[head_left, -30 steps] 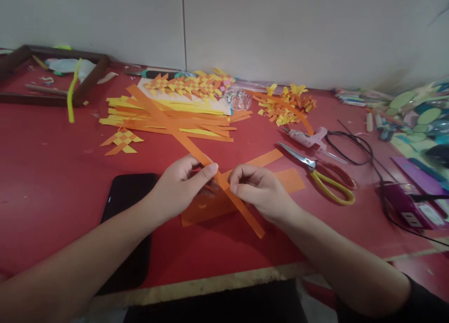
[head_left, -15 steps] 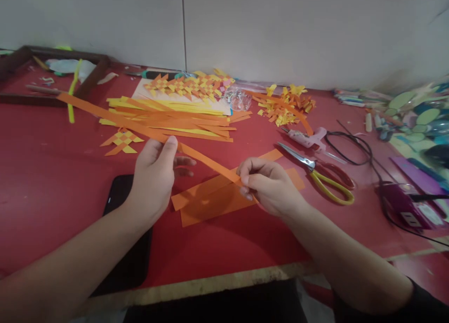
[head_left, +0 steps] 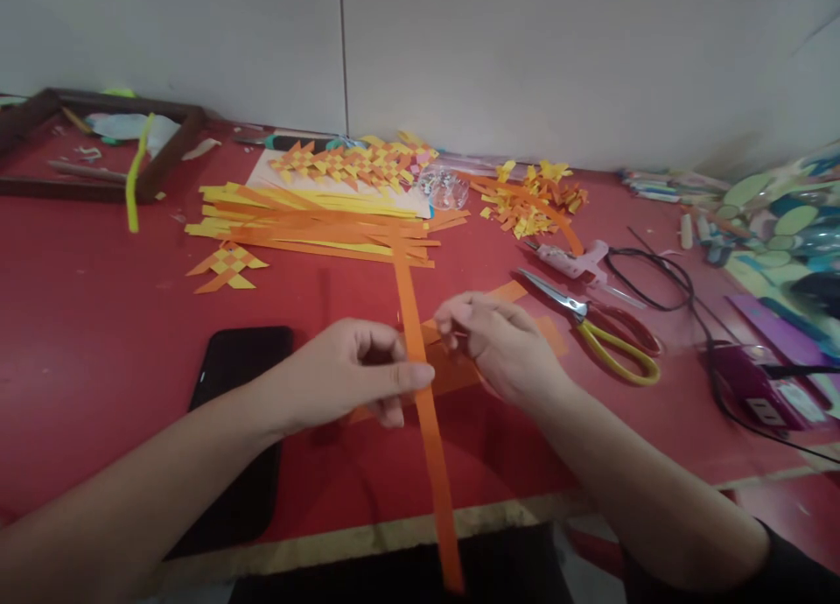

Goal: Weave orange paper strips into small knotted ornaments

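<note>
A long orange paper strip (head_left: 430,433) runs from the strip pile down past the table's front edge. My left hand (head_left: 358,372) pinches it near its middle, thumb on top and fingers beneath. Just right of the strip, my right hand (head_left: 502,346) has its fingers curled in and closed, apart from the strip; whether anything is between the fingertips is hidden. Beneath both hands lie wider orange paper pieces (head_left: 452,376), partly covered. Behind them is a pile of yellow and orange strips (head_left: 308,223), with a woven paper fish (head_left: 229,264) in front of its left end.
A black phone (head_left: 242,368) lies under my left forearm. To the right are scissors (head_left: 591,324), a pink glue gun (head_left: 577,258) with its cable, and a purple device (head_left: 754,385). More woven fish (head_left: 354,162), paper scraps (head_left: 535,201) and a brown frame (head_left: 177,140) lie toward the wall.
The strip has swung from a slant to nearly upright in view, its near end now over the table edge. My left hand went left, then back right; my right hand has come off the strip.
</note>
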Demonstrator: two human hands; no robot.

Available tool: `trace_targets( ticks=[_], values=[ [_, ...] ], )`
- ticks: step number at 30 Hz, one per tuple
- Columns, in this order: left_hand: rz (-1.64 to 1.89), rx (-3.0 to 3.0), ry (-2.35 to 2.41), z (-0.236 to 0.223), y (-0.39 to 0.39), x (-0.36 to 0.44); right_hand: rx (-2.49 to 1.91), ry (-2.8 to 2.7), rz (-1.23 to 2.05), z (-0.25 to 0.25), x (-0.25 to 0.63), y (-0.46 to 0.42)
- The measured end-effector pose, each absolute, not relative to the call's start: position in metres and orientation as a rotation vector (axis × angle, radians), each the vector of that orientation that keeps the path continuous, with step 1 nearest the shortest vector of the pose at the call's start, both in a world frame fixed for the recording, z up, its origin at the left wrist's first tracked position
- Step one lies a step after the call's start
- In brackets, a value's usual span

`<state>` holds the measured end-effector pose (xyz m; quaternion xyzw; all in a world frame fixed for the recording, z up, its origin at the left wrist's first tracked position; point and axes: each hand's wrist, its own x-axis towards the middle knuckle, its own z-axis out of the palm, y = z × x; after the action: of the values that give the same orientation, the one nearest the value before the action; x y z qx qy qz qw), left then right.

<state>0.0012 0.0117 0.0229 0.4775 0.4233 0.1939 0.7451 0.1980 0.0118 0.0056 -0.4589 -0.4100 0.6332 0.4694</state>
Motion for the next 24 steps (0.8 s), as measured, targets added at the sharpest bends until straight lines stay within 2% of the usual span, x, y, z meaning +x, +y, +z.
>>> trace_targets(
  ticks=[6,14,24],
  values=[
    [0.32,1.096,0.874,0.019,0.006,0.004,-1.164,-1.208,1.677,0.005,0.19,0.003],
    [0.949,0.834,1.031,0.014,0.016,0.006,-1.189,-1.184,1.697,0.007,0.198,0.005],
    [0.868,0.831,1.005,0.011,0.015,0.005,-1.191,-1.382,1.674,0.011,0.2,0.004]
  ],
)
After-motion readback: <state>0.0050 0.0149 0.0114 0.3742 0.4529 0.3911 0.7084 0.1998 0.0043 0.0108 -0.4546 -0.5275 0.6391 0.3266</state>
